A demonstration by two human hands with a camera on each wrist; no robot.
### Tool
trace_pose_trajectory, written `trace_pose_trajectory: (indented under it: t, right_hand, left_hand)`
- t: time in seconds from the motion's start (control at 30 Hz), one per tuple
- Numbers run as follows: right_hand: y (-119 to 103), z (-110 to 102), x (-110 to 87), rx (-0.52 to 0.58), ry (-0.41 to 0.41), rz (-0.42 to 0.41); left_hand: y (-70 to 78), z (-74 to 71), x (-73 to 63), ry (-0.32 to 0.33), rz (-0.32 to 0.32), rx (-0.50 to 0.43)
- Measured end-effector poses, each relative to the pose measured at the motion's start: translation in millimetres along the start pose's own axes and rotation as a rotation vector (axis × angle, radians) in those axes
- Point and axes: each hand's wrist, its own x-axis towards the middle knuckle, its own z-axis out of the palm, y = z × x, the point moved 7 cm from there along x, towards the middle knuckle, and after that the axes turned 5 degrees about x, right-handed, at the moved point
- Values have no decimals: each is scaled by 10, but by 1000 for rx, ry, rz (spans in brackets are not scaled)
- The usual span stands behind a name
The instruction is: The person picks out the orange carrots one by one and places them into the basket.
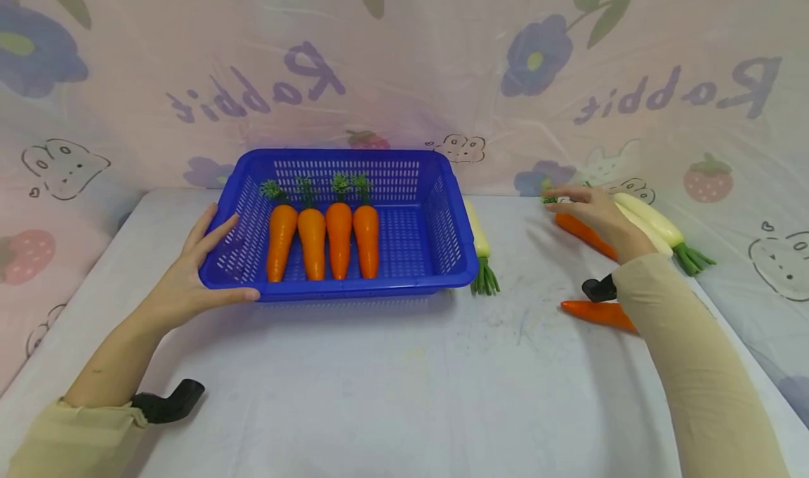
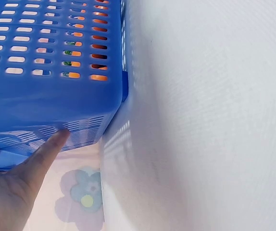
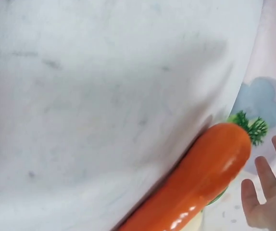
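My left hand (image 1: 183, 288) touches the left front corner of a blue plastic basket (image 1: 354, 287), thumb along the front rim and fingers spread at the left side. In the left wrist view, a straight finger (image 2: 51, 144) lies against the slotted wall. Several orange carrots (image 1: 312, 243) with green tops lie side by side in the basket. My right hand (image 1: 590, 211), fingers apart and holding nothing, is over a carrot (image 1: 583, 232) at the back right. The right wrist view shows this carrot (image 3: 200, 173) beside the spread fingers.
White radishes (image 1: 651, 218) with green stems lie right of my right hand. Another white radish (image 1: 478, 232) is beside the basket's right wall. A further carrot (image 1: 597, 313) lies nearer, partly behind the right sleeve. A printed sheet (image 1: 404, 64) hangs behind the white table (image 1: 379, 394).
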Motion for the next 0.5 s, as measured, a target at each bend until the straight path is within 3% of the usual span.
trace_pose_trajectory:
  t: [0.5]
  right_hand:
    - [283, -88, -32, -235, -143, 19]
  left_hand:
    - [35, 4, 4, 10, 13, -10]
